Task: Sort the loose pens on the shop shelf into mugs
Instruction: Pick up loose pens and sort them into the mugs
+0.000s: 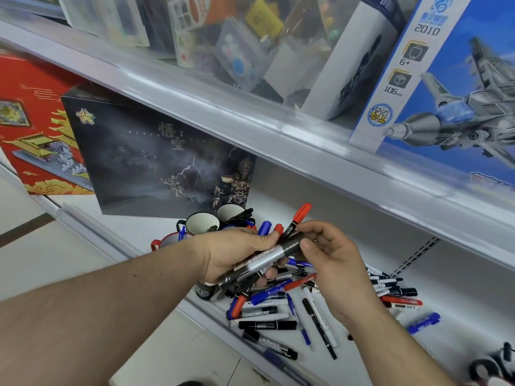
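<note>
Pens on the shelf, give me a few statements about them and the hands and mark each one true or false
1. The left hand holds a bundle of markers. True.
2. The right hand hangs idle, away from the bundle. False: its fingers pinch the upper end of the bundle.
3. Many loose pens lie on the white shelf. True.
4. The mugs stand right of the pen pile. False: they stand to its left, in front of the dark box.
5. Every loose pen is black. False: red and blue ones lie there too.
</note>
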`<state>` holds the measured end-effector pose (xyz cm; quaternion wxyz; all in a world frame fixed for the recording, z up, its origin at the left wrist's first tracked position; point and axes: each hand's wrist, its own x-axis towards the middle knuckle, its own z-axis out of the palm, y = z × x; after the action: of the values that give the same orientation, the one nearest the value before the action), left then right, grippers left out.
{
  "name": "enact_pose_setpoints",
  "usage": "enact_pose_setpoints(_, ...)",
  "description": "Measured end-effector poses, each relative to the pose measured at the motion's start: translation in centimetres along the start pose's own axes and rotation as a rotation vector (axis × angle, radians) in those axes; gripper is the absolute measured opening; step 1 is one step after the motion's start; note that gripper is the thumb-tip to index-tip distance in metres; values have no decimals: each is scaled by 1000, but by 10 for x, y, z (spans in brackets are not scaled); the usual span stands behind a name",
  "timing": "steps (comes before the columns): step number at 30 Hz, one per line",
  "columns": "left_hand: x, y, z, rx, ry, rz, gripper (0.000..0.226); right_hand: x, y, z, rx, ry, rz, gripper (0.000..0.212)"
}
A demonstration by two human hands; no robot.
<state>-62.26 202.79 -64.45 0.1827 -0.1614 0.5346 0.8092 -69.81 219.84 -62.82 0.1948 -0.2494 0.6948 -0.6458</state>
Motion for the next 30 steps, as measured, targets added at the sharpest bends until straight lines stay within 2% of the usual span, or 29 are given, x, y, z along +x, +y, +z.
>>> enact_pose_setpoints(2, -2, 1, -1, -56, 68, 27, 30, 4, 7, -4, 56, 87, 4, 33)
enact_pose_setpoints(5, -6, -1, -7, -16, 151, 54, 13, 10, 13, -14, 297, 191, 64, 30)
enact_pose_setpoints(8, -10, -6, -22, -88, 282, 83, 17, 15, 18, -23, 438, 267, 113, 26)
enact_pose_setpoints(14, -21, -16, -54, -191, 384, 101, 24, 23, 30, -23, 475, 333, 136, 27)
enact_pose_setpoints(22, -38, -31, -83, -229, 525, 145, 23, 60, 44, 15, 301, 344, 112, 26)
enact_pose_setpoints(26, -40, -38, -100, -251, 673, 170, 18, 103, 58, 51, 59, 294, 53, 27)
enact_pose_setpoints(30, -40, -39, -110, -304, 759, 198, 17, 149, 82, 100, -234, 161, -7, 27)
